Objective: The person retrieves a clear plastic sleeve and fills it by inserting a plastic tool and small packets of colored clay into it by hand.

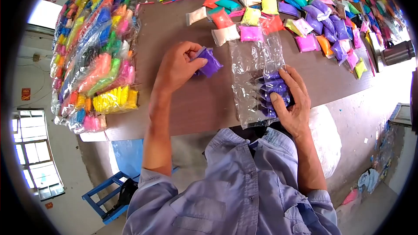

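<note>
My left hand [180, 65] pinches a small purple packet [210, 63] by its edge, held over the brown table. To its right lies a long clear plastic bag [246, 82], with several dark purple packets [275, 90] lined up in its near right part. My right hand [295, 98] grips the bag's right side, thumb on top of those packets and fingers around the edge. The bag's far end reaches toward a pink packet [251, 33] and a cream packet [226, 35]. Whatever lies beneath my right palm is hidden.
Filled clear bags of colourful packets [102, 61] are stacked along the table's left side. Loose packets [320, 11] in many colours spread over the far and right parts of the brown table [187, 109]. A blue stool frame [111, 196] stands on the floor at lower left.
</note>
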Action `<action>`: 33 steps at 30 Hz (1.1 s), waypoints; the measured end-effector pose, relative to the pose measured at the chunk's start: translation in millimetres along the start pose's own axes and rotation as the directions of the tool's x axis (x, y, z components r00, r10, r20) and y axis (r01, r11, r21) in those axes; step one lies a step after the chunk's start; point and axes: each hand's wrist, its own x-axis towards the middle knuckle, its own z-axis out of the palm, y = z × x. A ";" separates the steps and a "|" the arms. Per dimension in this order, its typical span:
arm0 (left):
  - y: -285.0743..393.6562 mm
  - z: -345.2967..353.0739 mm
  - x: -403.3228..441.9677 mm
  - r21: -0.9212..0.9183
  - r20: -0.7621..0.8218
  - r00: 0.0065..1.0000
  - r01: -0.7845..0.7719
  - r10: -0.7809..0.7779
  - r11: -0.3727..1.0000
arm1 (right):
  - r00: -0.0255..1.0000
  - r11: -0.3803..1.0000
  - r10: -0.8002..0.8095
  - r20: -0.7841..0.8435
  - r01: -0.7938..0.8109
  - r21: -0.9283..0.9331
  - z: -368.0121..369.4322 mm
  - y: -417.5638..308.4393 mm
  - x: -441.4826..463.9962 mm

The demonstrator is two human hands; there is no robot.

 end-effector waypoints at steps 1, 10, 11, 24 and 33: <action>-1.5 -0.7 -1.9 -0.087 0.029 0.999 0.047 -0.045 0.995 | 1.000 1.000 -0.009 0.000 0.009 -0.008 -0.2 0.7 -0.2; 81.5 18.8 -22.6 -0.545 -0.028 0.994 0.070 -0.101 0.836 | 1.000 1.000 -0.017 -0.007 0.017 0.004 1.6 1.9 1.5; 88.1 22.6 -21.9 -0.556 -0.094 0.992 0.013 -0.079 0.831 | 1.000 1.000 -0.012 -0.008 0.012 0.009 1.1 1.8 -0.3; 83.9 91.3 -17.8 -0.255 -0.089 0.980 -0.196 0.178 0.947 | 0.999 0.999 0.024 0.023 -0.025 0.046 -0.8 0.2 1.7; 79.7 104.1 -10.7 -0.304 0.008 0.951 -0.293 0.309 0.907 | 0.994 0.999 0.030 0.108 -0.031 0.009 -7.5 0.5 6.5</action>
